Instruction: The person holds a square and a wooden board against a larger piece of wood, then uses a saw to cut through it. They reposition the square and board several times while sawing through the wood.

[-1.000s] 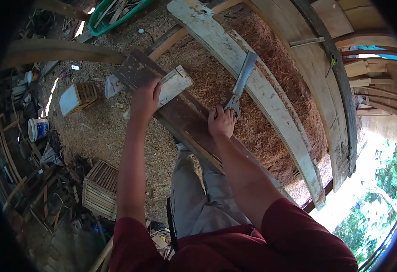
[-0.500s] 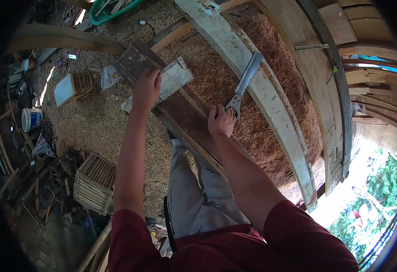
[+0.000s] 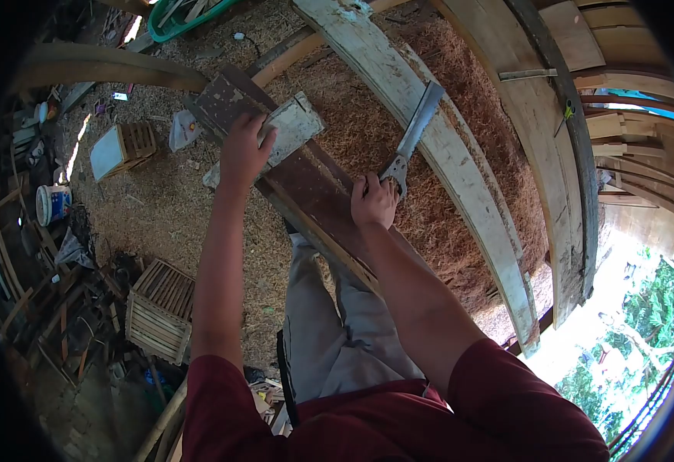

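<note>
A short whitish board lies crosswise over a long dark brown plank. My left hand rests on the short board, its thumb and fingers spread apart near the board's middle. Closed around the handle of a handsaw, my right hand is at the right edge of the brown plank. The saw's blade points up and to the right, over a long curved pale plank, clear of the short board.
Slatted wooden crates and a smaller crate stand at the left, near a white bucket. A green basin is at the top. Large curved timbers rise at the right. Shavings cover the ground.
The fingers of my left hand have loosened and spread on the short board. My right hand and the saw have barely shifted.
</note>
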{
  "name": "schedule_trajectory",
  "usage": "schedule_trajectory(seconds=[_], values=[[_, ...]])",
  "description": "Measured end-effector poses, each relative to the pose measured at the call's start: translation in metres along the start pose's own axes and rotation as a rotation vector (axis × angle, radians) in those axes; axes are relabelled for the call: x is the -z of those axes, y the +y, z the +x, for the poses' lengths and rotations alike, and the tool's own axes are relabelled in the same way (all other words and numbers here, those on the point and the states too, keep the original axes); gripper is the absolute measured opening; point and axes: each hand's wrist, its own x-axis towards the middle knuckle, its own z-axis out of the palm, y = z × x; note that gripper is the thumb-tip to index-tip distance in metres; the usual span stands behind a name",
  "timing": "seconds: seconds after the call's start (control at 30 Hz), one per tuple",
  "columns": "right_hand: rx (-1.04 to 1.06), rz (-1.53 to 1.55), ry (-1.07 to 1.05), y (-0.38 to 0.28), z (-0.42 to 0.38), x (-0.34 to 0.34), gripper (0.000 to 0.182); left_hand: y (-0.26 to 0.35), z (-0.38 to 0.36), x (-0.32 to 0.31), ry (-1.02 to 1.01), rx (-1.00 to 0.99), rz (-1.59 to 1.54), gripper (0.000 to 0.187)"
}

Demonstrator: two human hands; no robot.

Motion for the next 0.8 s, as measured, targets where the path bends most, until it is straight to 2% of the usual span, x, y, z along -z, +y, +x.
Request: schedule_trajectory(seconds=[0.5,0.6,0.7,0.8], values=[[0.033,-0.011,0.034,0.004,0.001,-0.005,0.028,0.058,-0.037,0.024,0.133,-0.073,0.005,0.031],[0.021,0.014,0.030,0.003,0.001,-0.004,0.029,0.078,-0.057,0.029,-0.004,0.020,-0.085,0.031],[0.024,0.027,0.027,0.002,0.000,0.000,0.030,0.087,-0.071,0.023,-0.063,0.025,-0.086,0.035],[0.010,0.018,-0.008,0.000,0.000,0.004,0.030,0.093,-0.076,0.012,-0.030,-0.062,-0.081,0.037]])
